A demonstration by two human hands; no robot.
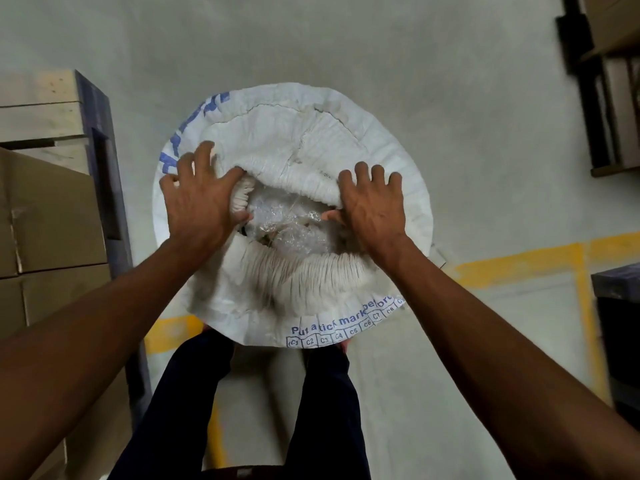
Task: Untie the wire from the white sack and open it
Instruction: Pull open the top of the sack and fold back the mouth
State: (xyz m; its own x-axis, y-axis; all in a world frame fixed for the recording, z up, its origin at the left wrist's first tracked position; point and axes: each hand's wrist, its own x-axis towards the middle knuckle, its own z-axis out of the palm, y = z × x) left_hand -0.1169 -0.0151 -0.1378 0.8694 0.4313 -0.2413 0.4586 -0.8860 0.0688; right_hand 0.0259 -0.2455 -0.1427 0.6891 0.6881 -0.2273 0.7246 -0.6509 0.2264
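A white woven sack (304, 140) with blue print stands upright on the floor in front of me, seen from above. Its mouth is spread apart, with gathered pleats along the rim. Crumpled clear plastic liner (287, 220) shows inside the opening. My left hand (199, 202) grips the left edge of the mouth, thumb tucked inside. My right hand (372, 206) grips the right edge, thumb inside too. No wire is visible anywhere.
Cardboard boxes (45, 216) sit on a wooden pallet at the left, beside a blue upright (104, 161). Dark shelving (602, 84) stands at the right. Yellow floor lines (519, 265) run behind the sack. My legs (242, 403) are right below it.
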